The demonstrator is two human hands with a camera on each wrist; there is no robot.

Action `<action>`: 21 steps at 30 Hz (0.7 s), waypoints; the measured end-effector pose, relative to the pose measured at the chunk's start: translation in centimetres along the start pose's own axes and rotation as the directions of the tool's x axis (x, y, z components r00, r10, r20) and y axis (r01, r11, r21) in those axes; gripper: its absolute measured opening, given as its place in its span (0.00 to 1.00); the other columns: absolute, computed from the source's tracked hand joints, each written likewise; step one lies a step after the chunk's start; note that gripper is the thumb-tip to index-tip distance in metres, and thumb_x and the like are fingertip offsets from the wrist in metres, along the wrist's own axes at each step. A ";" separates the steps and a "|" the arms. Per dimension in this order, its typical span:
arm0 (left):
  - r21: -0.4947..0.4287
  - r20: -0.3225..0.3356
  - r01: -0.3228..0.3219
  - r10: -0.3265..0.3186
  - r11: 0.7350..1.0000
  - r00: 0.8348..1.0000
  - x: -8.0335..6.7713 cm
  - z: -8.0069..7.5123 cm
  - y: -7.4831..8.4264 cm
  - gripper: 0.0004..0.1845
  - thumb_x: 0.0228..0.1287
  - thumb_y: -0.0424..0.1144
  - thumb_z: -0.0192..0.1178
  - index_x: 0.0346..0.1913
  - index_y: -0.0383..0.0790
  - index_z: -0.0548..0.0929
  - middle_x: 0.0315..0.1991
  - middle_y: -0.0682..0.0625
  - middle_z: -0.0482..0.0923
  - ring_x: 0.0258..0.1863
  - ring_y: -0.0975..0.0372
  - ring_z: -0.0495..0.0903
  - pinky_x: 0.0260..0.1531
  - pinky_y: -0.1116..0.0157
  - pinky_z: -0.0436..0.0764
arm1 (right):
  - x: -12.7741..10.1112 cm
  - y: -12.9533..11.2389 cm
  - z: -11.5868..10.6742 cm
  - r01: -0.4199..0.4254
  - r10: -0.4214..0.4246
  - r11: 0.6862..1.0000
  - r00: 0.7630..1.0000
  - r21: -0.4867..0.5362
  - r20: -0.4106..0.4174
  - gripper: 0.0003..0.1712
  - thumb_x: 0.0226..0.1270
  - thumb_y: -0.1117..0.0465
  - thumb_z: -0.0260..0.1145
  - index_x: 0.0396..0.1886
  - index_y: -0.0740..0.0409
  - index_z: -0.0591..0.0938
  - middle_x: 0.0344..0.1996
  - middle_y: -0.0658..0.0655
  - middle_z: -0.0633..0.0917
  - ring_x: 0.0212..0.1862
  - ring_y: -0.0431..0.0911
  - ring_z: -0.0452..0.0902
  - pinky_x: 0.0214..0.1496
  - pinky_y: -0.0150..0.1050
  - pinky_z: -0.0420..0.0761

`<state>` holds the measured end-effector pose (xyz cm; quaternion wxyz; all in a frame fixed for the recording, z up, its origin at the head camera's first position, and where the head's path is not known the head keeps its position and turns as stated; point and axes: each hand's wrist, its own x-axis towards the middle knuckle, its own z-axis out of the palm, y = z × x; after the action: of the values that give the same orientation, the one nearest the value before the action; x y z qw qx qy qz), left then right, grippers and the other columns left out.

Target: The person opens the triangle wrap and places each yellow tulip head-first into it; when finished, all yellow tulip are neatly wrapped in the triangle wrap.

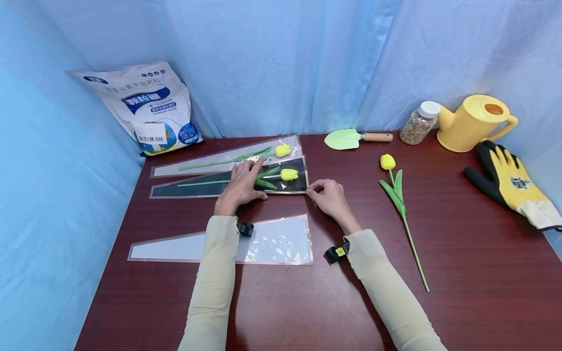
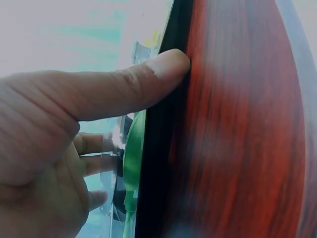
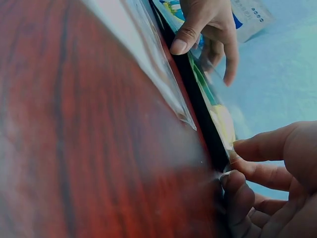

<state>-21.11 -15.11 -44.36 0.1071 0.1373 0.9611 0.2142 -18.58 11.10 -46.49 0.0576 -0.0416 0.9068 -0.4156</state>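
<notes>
On the worktop (image 1: 439, 234), mid-left, the dark sleeve (image 1: 197, 187) lies flat with a yellow tulip (image 1: 287, 174) inside. Left hand (image 1: 240, 185) presses it down, fingers straight; right hand (image 1: 328, 195) pinches the sleeve's open corner. Risk, as judged: film is slick, so a pull at the corner could slide or crease the sleeve, or bend the leaves.
</notes>
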 end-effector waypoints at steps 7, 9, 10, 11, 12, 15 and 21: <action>-0.019 0.010 0.001 -0.001 1.000 1.000 0.0 0.0 0.0 0.57 0.53 0.47 0.76 0.81 0.50 0.50 0.77 0.40 0.55 0.79 0.48 0.52 0.80 0.43 0.42 | -0.1 -0.1 -0.4 -0.019 0.019 1.000 1.000 -0.022 -0.003 0.11 0.67 0.57 0.65 0.41 0.58 0.88 0.31 0.58 0.90 0.35 0.47 0.87 0.52 0.45 0.82; -0.017 0.013 0.000 0.000 1.000 1.000 0.0 -0.2 0.0 0.58 0.53 0.48 0.77 0.81 0.50 0.50 0.77 0.40 0.55 0.79 0.48 0.51 0.80 0.43 0.42 | -0.1 -0.2 -0.7 -0.023 0.023 0.999 1.000 -0.030 0.005 0.12 0.66 0.57 0.65 0.43 0.58 0.88 0.36 0.58 0.91 0.38 0.49 0.87 0.53 0.45 0.81; -0.016 0.015 0.001 -0.001 1.000 1.000 0.0 -0.3 0.0 0.58 0.53 0.48 0.77 0.80 0.50 0.50 0.77 0.40 0.54 0.79 0.48 0.51 0.80 0.43 0.42 | -0.1 -0.2 -0.8 -0.025 0.025 0.999 1.000 -0.031 0.009 0.13 0.66 0.57 0.65 0.44 0.58 0.88 0.37 0.59 0.91 0.40 0.50 0.87 0.53 0.46 0.81; -0.015 0.014 0.005 -0.005 1.000 1.000 -0.1 -0.5 0.1 0.58 0.53 0.48 0.76 0.80 0.51 0.50 0.77 0.40 0.54 0.79 0.48 0.51 0.80 0.44 0.42 | -0.1 -0.2 -1.1 -0.026 0.027 0.999 1.000 -0.032 0.015 0.13 0.67 0.56 0.65 0.45 0.59 0.87 0.39 0.60 0.90 0.41 0.51 0.86 0.54 0.46 0.81; -0.013 0.013 0.008 -0.008 1.000 1.000 -0.1 -0.6 0.2 0.57 0.53 0.48 0.76 0.80 0.51 0.50 0.77 0.40 0.54 0.79 0.48 0.50 0.80 0.44 0.42 | -0.2 -0.1 -1.3 -0.028 0.029 0.999 0.999 -0.032 0.022 0.14 0.67 0.56 0.65 0.46 0.59 0.87 0.40 0.60 0.90 0.43 0.51 0.86 0.54 0.47 0.81; -0.020 -0.002 0.024 -0.024 1.000 1.000 -0.5 -1.2 0.6 0.55 0.54 0.48 0.75 0.80 0.51 0.52 0.78 0.40 0.52 0.79 0.48 0.49 0.81 0.45 0.42 | -0.3 0.0 -2.1 -0.035 0.036 0.999 0.999 -0.036 0.036 0.15 0.68 0.56 0.65 0.48 0.59 0.86 0.43 0.61 0.89 0.46 0.53 0.86 0.56 0.49 0.81; -0.050 -0.074 -0.019 0.015 0.999 0.997 -2.5 -2.9 1.4 0.50 0.57 0.49 0.73 0.79 0.47 0.57 0.76 0.40 0.55 0.78 0.48 0.50 0.80 0.44 0.46 | -1.4 0.5 -3.1 -0.039 0.038 0.999 0.995 0.005 0.087 0.18 0.70 0.55 0.64 0.55 0.58 0.82 0.52 0.63 0.85 0.51 0.55 0.85 0.57 0.51 0.80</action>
<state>-19.23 -15.77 -40.82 0.0734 0.1347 0.9575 0.2445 -17.61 13.92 -44.72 0.1050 -0.0418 0.9027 -0.4152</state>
